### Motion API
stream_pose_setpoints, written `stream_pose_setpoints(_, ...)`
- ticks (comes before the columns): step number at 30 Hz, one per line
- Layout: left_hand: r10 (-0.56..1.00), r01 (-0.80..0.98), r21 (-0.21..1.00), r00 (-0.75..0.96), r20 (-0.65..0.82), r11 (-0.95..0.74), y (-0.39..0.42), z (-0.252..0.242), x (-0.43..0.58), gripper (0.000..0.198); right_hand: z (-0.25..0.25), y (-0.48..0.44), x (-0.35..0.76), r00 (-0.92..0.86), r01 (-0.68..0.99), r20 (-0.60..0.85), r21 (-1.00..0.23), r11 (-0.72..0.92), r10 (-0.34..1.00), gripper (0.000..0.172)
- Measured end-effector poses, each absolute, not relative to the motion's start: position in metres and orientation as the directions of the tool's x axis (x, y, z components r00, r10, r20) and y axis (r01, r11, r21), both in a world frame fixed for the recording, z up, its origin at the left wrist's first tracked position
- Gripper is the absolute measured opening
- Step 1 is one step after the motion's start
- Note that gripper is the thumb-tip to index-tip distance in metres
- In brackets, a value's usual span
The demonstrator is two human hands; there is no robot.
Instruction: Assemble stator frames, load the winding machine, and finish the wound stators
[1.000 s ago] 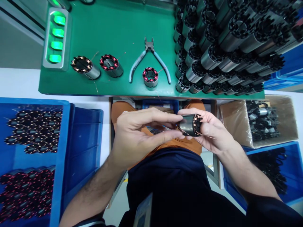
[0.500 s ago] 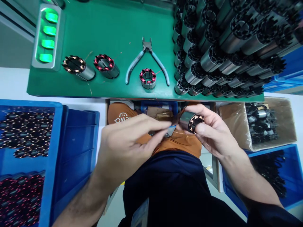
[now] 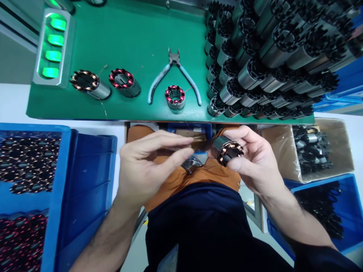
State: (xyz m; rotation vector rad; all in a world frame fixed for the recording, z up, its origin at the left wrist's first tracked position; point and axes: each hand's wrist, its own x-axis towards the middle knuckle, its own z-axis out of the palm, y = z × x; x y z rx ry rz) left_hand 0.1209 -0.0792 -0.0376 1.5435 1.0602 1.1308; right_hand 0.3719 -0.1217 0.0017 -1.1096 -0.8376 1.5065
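Observation:
My right hand is closed round a motor stator, a metal cylinder with copper windings at its near end. The stator is tilted, its wound end facing me. My left hand is to the left of it, fingers stretched out and thumb a little apart from them. No wire shows clearly between the left fingertips and the stator. On the green mat above the hands lie cutting pliers with spread handles. A small red-wound stator stands between the handles. Another red-wound stator and a copper-wound one are further left.
Several unwound stators are stacked on the right of the green mat. A box with green lights stands at left. Blue bins of wound stators are at lower left; a cardboard box and blue bin of parts are at right.
My left hand has drawn back leftward from the stator, its thumb and fingers parting. The stator has turned slightly in my right hand, showing more of its wound end.

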Motion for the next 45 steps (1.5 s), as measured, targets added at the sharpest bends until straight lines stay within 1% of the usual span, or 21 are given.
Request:
stream_pose_setpoints(2,0.951,0.005,0.979,0.24,0.195,-0.202,-0.081,-0.023,0.13,0.02,0.003,-0.123,0.366,-0.022,-0.307,-0.2,-0.931,-0.197,0.98,0.056)
stream_pose_setpoints(4,0.939,-0.017,0.976,0.268,0.215,-0.218,-0.082,-0.012,0.136,0.02,0.004,-0.125,0.362,-0.005,-0.288,-0.172,-0.943,-0.166,0.985,0.062)
stream_pose_setpoints(8,0.936,0.073,0.961,0.256,0.241,-0.267,-0.086,-0.005,0.141,0.018,0.001,-0.129,0.36,0.069,-0.21,-0.126,-0.972,-0.109,0.99,0.068)
stream_pose_setpoints(10,0.945,0.122,0.966,0.266,0.191,-0.23,-0.088,-0.008,0.142,0.015,-0.003,-0.13,0.36,0.106,-0.176,-0.125,-0.979,-0.105,0.987,0.067)
stream_pose_setpoints(11,0.947,0.121,0.975,0.286,0.148,-0.189,-0.089,-0.012,0.142,0.013,-0.006,-0.131,0.36,0.116,-0.164,-0.132,-0.98,-0.112,0.984,0.066)
stream_pose_setpoints(13,0.938,0.056,0.997,0.347,0.021,-0.043,-0.088,-0.027,0.143,0.011,-0.01,-0.131,0.363,0.107,-0.159,-0.159,-0.977,-0.14,0.981,0.064)
stream_pose_setpoints(14,0.926,0.009,0.998,0.372,-0.054,0.055,-0.087,-0.036,0.143,0.015,-0.012,-0.131,0.364,0.088,-0.171,-0.174,-0.973,-0.157,0.981,0.063)
stream_pose_setpoints(16,0.908,-0.07,0.969,0.371,-0.194,0.235,-0.083,-0.057,0.142,0.032,-0.012,-0.131,0.368,0.03,-0.213,-0.193,-0.96,-0.183,0.981,0.057)
stream_pose_setpoints(18,0.909,-0.098,0.945,0.321,-0.267,0.313,-0.078,-0.07,0.14,0.042,-0.01,-0.132,0.372,-0.029,-0.243,-0.207,-0.947,-0.208,0.978,0.049)
stream_pose_setpoints(19,0.918,-0.099,0.948,0.299,-0.262,0.303,-0.077,-0.072,0.138,0.042,-0.009,-0.132,0.373,-0.055,-0.253,-0.213,-0.942,-0.22,0.975,0.048)
stream_pose_setpoints(21,0.933,-0.079,0.97,0.302,-0.195,0.229,-0.075,-0.063,0.134,0.032,-0.006,-0.132,0.373,-0.086,-0.265,-0.23,-0.933,-0.245,0.969,0.054)
stream_pose_setpoints(25,0.902,-0.054,0.995,0.427,-0.057,0.089,-0.076,-0.029,0.131,0.015,-0.008,-0.132,0.369,-0.112,-0.278,-0.242,-0.924,-0.264,0.964,0.066)
stream_pose_setpoints(29,0.885,-0.082,0.991,0.462,-0.055,0.104,-0.077,-0.025,0.133,0.011,-0.014,-0.134,0.366,-0.097,-0.249,-0.219,-0.939,-0.237,0.971,0.069)
stream_pose_setpoints(31,0.873,-0.074,0.986,0.478,-0.096,0.149,-0.077,-0.038,0.134,0.016,-0.013,-0.134,0.367,-0.079,-0.243,-0.211,-0.944,-0.224,0.974,0.068)
stream_pose_setpoints(34,0.846,-0.036,0.977,0.509,-0.161,0.208,-0.079,-0.062,0.132,0.029,-0.008,-0.134,0.371,-0.053,-0.25,-0.188,-0.948,-0.195,0.981,0.059)
stream_pose_setpoints(36,0.87,-0.026,0.978,0.463,-0.17,0.205,-0.081,-0.071,0.127,0.036,-0.005,-0.134,0.372,-0.034,-0.233,-0.189,-0.954,-0.191,0.981,0.06)
stream_pose_setpoints(38,0.929,-0.027,0.994,0.36,-0.087,0.103,-0.086,-0.068,0.121,0.042,-0.003,-0.134,0.371,-0.007,-0.192,-0.221,-0.957,-0.218,0.975,0.066)
stream_pose_setpoints(40,0.951,0.025,0.993,0.292,0.099,-0.111,-0.091,-0.054,0.117,0.066,-0.004,-0.134,0.367,0.007,-0.163,-0.272,-0.95,-0.268,0.962,0.072)
stream_pose_setpoints(42,0.906,0.106,0.947,0.34,0.251,-0.303,-0.097,-0.037,0.117,0.089,-0.006,-0.134,0.362,-0.015,-0.171,-0.307,-0.937,-0.305,0.951,0.075)
stream_pose_setpoints(43,0.877,0.129,0.924,0.384,0.289,-0.361,-0.099,-0.03,0.118,0.09,-0.007,-0.133,0.359,-0.036,-0.186,-0.309,-0.932,-0.31,0.95,0.076)
stream_pose_setpoints(45,0.837,0.136,0.904,0.453,0.308,-0.406,-0.101,-0.02,0.122,0.076,-0.008,-0.133,0.356,-0.083,-0.217,-0.293,-0.927,-0.304,0.952,0.076)
